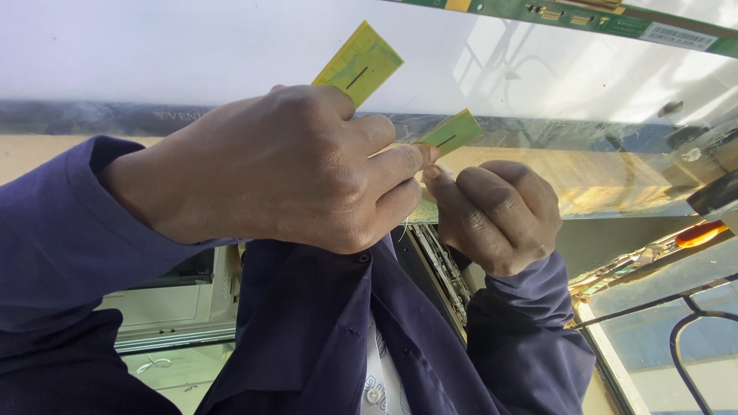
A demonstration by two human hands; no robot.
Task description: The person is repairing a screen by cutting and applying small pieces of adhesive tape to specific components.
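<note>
The left hand (284, 165) pinches a small yellow-green flex strip (450, 132) at the glass panel's (231, 54) edge, while the right hand (500, 215), clenched, meets it at 3 o'clock, steadying it. Another strip (359, 63) juts at 12.

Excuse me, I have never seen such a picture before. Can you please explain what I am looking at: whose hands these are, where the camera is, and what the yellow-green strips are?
There is one picture, from a camera worn on a person's head, looking at their own two bare hands in dark blue sleeves. The left hand and the right hand meet at the edge of a large flat display panel. Between the fingertips they pinch a thin yellow-green flexible strip. A second yellow-green strip sticks up behind the left hand. At the top right runs a long green circuit board. At the right edge is an orange object, too blurred to identify.
</note>
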